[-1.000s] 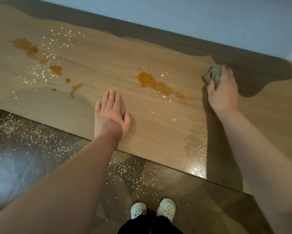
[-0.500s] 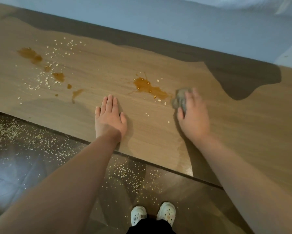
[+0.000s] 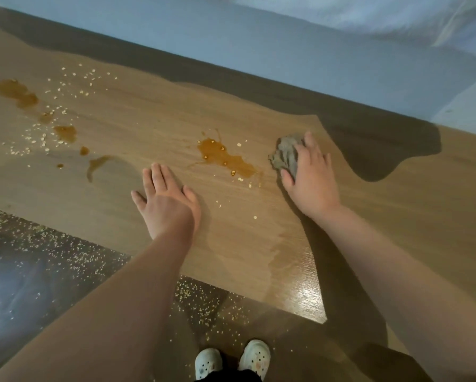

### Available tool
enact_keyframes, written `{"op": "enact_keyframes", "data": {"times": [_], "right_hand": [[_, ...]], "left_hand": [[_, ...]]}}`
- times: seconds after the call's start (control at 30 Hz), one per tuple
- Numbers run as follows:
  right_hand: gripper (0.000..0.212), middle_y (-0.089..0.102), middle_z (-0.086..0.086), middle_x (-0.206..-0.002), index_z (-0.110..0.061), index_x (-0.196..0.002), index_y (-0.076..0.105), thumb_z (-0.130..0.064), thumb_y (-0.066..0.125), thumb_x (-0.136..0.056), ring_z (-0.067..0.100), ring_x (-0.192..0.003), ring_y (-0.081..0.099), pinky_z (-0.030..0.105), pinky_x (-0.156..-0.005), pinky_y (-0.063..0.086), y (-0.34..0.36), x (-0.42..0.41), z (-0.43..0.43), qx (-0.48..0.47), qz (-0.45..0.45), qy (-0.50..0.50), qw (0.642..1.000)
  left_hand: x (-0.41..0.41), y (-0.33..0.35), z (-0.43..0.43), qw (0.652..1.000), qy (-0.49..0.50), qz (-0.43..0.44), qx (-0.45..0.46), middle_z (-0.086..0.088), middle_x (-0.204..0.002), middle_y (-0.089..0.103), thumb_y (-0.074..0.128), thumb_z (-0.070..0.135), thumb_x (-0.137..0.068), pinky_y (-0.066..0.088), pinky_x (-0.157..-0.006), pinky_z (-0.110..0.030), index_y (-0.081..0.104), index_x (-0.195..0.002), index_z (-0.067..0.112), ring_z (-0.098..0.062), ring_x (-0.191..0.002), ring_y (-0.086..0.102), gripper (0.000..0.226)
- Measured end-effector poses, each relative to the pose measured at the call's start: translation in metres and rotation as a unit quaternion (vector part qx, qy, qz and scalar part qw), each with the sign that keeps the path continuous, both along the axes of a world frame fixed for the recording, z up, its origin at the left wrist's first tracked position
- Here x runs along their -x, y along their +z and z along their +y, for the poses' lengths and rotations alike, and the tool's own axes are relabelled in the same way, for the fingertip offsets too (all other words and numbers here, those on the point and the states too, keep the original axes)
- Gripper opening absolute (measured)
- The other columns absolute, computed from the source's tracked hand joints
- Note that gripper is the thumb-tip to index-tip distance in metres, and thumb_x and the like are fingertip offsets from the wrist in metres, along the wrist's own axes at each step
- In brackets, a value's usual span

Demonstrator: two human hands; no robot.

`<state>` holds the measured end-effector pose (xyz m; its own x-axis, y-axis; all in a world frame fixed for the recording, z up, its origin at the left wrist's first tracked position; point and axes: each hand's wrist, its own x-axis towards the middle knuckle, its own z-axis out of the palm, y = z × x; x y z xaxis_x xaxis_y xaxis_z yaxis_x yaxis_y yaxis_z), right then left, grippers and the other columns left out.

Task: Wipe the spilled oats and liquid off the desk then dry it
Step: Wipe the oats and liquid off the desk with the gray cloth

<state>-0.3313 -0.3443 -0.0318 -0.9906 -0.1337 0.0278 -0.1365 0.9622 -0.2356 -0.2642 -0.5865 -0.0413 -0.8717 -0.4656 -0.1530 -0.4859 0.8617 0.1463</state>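
Wooden desk [image 3: 259,257], wet sheen at near edge. Left hand [image 3: 166,208] flat, fingers straight, holding nothing. Right hand [image 3: 311,180] clutches grey cloth [image 3: 285,155]; brown liquid [image 3: 226,158] and oats [image 3: 239,144] just left of it, more farther left.

A: Quantities on view?
B: One desk [image 3: 148,114], one cloth [image 3: 285,155], two hands: left hand [image 3: 166,205], right hand [image 3: 311,175]. Two shoes [image 3: 208,363] at 6 o'clock. About seven liquid patches [image 3: 226,158]; oats [image 3: 34,139] too many to count.
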Motion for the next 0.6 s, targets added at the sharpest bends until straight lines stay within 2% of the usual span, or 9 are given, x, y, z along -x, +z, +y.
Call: {"op": "enact_keyframes", "data": {"times": [0.07,0.13,0.23,0.3,0.4,0.47,0.53,0.6], "right_hand": [[0.056,0.019,0.014,-0.16,-0.01,-0.142,0.039,-0.035,0.055,-0.094,0.032,-0.148,0.018,0.051,-0.119,0.013,-0.001,0.018,0.019,-0.01,0.033,-0.059,0.998],[0.053,0.03,0.019,-0.153,-0.006,-0.136,0.044,-0.037,0.051,-0.094,0.038,-0.141,0.026,0.053,-0.118,0.02,-0.005,0.053,0.037,-0.008,0.044,-0.182,0.982],[0.06,0.042,0.022,-0.14,0.001,-0.133,0.044,-0.042,0.039,-0.092,0.038,-0.131,0.036,0.049,-0.111,0.026,-0.004,0.093,0.042,-0.01,0.026,-0.267,0.963],[0.061,0.039,0.022,-0.146,0.002,-0.141,0.039,-0.04,0.042,-0.096,0.037,-0.137,0.032,0.046,-0.116,0.023,-0.004,0.096,0.023,0.036,0.024,-0.239,0.97],[0.06,0.032,0.017,-0.154,-0.004,-0.147,0.033,-0.034,0.05,-0.098,0.032,-0.144,0.027,0.043,-0.121,0.02,-0.007,0.072,-0.004,0.061,0.032,-0.074,0.995],[0.059,0.033,0.011,-0.155,-0.01,-0.148,0.034,-0.034,0.053,-0.097,0.028,-0.144,0.029,0.042,-0.12,0.022,-0.008,0.065,0.0,0.068,0.033,-0.023,0.997],[0.058,0.037,0.015,-0.151,-0.007,-0.147,0.035,-0.032,0.053,-0.098,0.031,-0.14,0.034,0.042,-0.118,0.027,-0.01,0.081,0.012,0.093,0.032,-0.057,0.993],[0.064,0.04,0.019,-0.149,-0.003,-0.148,0.032,-0.038,0.045,-0.097,0.035,-0.137,0.039,0.044,-0.115,0.031,-0.011,0.108,0.022,0.117,0.016,-0.153,0.981]], "left_hand": [[0.0,-0.001,-0.001,1.0,0.001,0.004,-0.002,-0.005,-0.164,0.002,0.027,0.034,-0.1,0.001,-0.12,-0.053,0.005,-0.156,0.008,-0.021,-0.151,-0.004,0.066],[0.0,-0.002,-0.001,1.0,0.0,0.009,-0.006,-0.005,-0.164,0.003,0.029,0.033,-0.1,0.001,-0.12,-0.053,0.006,-0.156,0.008,-0.022,-0.151,-0.003,0.066],[0.0,-0.003,-0.002,1.0,0.001,0.01,-0.014,-0.006,-0.164,0.003,0.03,0.032,-0.1,0.0,-0.12,-0.053,0.007,-0.156,0.008,-0.022,-0.151,-0.003,0.066],[0.001,-0.003,-0.002,1.0,0.003,0.011,-0.015,-0.006,-0.164,0.002,0.03,0.032,-0.1,-0.001,-0.12,-0.053,0.007,-0.156,0.008,-0.022,-0.151,-0.004,0.066],[0.001,-0.002,-0.002,1.0,0.005,0.011,-0.024,-0.005,-0.164,0.002,0.03,0.032,-0.1,-0.002,-0.12,-0.052,0.006,-0.156,0.008,-0.022,-0.151,-0.005,0.066],[0.002,-0.001,-0.002,1.0,0.003,0.007,-0.028,-0.005,-0.164,0.0,0.03,0.032,-0.1,-0.003,-0.119,-0.052,0.005,-0.156,0.009,-0.021,-0.151,-0.006,0.066],[0.002,-0.001,-0.003,1.0,0.004,0.002,-0.028,-0.004,-0.165,-0.001,0.029,0.033,-0.1,-0.004,-0.12,-0.052,0.003,-0.156,0.01,-0.021,-0.151,-0.008,0.066],[0.002,-0.002,-0.004,0.999,0.005,0.0,-0.032,-0.003,-0.165,-0.002,0.029,0.033,-0.101,-0.004,-0.12,-0.052,0.003,-0.156,0.011,-0.02,-0.151,-0.008,0.066]]}}
